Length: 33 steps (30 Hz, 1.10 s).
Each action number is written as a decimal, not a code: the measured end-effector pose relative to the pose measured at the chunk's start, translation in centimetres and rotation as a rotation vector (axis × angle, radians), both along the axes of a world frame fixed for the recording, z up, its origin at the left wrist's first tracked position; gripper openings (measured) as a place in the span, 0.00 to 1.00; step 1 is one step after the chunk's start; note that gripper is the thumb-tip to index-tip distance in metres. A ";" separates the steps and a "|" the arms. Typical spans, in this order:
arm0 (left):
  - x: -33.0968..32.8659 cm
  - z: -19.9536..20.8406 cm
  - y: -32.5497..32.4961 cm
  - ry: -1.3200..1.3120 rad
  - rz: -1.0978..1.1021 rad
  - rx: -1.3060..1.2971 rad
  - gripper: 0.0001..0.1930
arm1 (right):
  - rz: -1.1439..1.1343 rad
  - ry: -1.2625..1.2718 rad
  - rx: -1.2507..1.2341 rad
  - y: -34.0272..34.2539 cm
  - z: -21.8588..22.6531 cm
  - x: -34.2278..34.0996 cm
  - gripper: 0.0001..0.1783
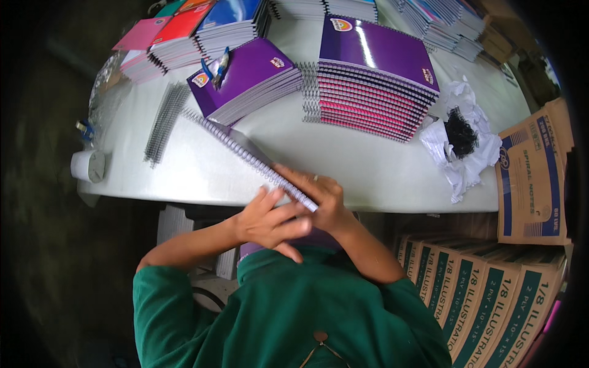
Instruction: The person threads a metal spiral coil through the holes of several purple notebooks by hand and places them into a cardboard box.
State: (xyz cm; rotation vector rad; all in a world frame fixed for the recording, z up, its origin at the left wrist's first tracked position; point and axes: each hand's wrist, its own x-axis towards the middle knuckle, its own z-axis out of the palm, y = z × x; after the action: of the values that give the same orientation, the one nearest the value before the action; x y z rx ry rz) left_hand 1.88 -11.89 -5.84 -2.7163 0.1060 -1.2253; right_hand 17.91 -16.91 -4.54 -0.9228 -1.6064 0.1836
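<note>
A spiral notebook (253, 161) is tilted on edge over the table's front, its coiled spine facing up and toward me. Past its far end the wire coil sticks out loose. My right hand (324, 197) grips the notebook near its close end, with a ring on one finger. My left hand (270, 219) is at the coil's near end, fingers spread and slightly blurred; whether its fingertips touch the coil I cannot tell. Beyond the notebook, blue-handled pliers (218, 69) lie on a stack of purple notebooks (245, 86). Several loose wire coils (165, 122) lie to the left.
A taller stack of purple-covered notebooks (375, 92) stands at centre right, with coils jutting from its left side. Black wire scraps (460, 134) sit on crumpled white paper (439, 144). A white roll (88, 167) is at the left edge. Cardboard boxes (532, 178) stand at the right.
</note>
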 end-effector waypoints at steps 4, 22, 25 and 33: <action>-1.8 -4.9 2.0 -0.098 0.186 -0.048 0.47 | 0.088 -0.010 -0.014 -1.0 -0.8 -1.8 0.29; 1.0 8.2 -2.9 -0.246 0.145 -1.694 0.10 | -0.108 -0.018 -0.591 -3.7 7.7 2.0 0.11; 2.2 6.9 -2.1 -0.238 -0.007 -1.834 0.09 | 0.004 0.344 -0.602 -3.3 5.8 2.9 0.07; 1.9 5.8 0.6 -0.113 -0.260 -1.919 0.04 | 0.025 0.479 -0.643 -3.1 5.8 2.1 0.09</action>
State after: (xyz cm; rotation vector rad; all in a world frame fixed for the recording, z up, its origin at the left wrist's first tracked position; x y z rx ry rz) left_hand 3.81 -11.31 -0.02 -3.9609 -1.5531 -2.2349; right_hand 19.97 -20.02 1.22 -1.2266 -1.1152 0.9081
